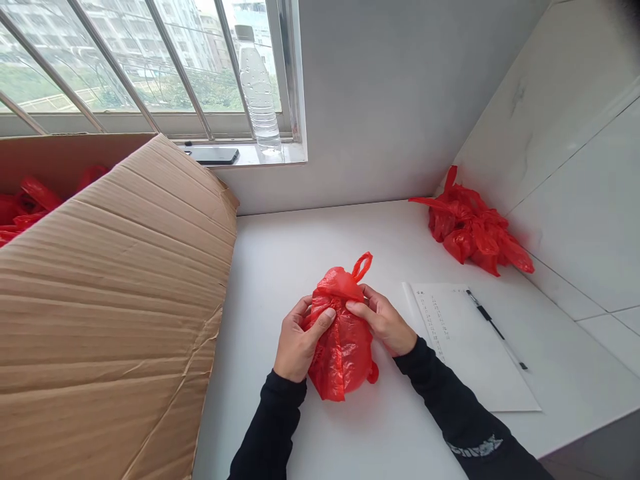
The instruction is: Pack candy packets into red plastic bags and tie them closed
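The left grip (pixel 300 337) and right grip (pixel 389 325) clasped a red plastic bag (pixel 350 357) between them over the tabletop (pixel 295 243), with paper (pixel 473 377) at the bag's three o'clock, a red bundle (pixel 470 227) at two and a cardboard box (pixel 120 300) at nine.

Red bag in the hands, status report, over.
Left hand and right hand both gripping red bag. Looped handle sticking out at far end. Paper partly hidden by right sleeve.
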A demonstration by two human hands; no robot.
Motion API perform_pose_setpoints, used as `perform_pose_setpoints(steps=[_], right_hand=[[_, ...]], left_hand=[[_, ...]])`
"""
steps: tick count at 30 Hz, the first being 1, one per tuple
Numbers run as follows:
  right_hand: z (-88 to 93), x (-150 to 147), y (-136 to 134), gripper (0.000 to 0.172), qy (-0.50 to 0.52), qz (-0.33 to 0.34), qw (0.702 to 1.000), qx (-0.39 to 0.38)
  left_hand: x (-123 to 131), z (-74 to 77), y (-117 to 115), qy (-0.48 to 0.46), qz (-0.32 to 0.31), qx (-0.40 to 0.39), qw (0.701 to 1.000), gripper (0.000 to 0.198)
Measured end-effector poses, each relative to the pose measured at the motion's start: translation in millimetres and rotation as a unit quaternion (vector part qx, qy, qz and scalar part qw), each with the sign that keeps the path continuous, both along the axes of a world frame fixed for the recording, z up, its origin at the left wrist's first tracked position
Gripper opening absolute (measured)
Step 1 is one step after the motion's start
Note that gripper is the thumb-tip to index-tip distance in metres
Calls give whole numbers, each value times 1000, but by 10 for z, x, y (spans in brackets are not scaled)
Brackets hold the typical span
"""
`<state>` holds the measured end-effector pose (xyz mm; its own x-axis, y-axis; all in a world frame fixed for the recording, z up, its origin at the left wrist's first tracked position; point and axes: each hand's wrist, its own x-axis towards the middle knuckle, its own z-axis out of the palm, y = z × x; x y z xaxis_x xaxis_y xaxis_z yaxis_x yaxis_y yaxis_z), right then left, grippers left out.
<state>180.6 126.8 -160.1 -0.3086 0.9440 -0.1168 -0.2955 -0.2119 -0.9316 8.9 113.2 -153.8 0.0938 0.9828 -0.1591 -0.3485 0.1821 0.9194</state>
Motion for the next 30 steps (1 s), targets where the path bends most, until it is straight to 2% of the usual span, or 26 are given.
perform_pose_setpoints(steps=[4,9,12,15,18,22,25,27,30], right_hand=[[17,22,-5,38,2,50,999,-3],[19,87,23,40,-4,73,997,4],[27,90,26,39,2,66,998,6],[31,60,19,37,15,22,1000,11],[22,38,25,35,20,-65,998,12],[-1,43,50,27,18,-137,990,-11],[-18,33,57,30,42,-169,985,-20],[-26,13,53,32,62,-178,982,-20],[-33,-16,46,29,88,-179,980,-15]], left_hand=[[-64,-11,8,9,-29,12,999,34],[-85,-12,2,6,-85,28,996,32],[-59,-8,-5,-4,-87,19,996,38],[-38,-11,1,3,-46,19,999,56],[-58,-43,26,12,27,29,999,63],[-119,-123,58,59,143,70,985,47],[-139,-151,51,138,233,104,957,21],[-125,-137,34,157,231,87,956,29],[-65,-91,7,158,144,52,976,37]])
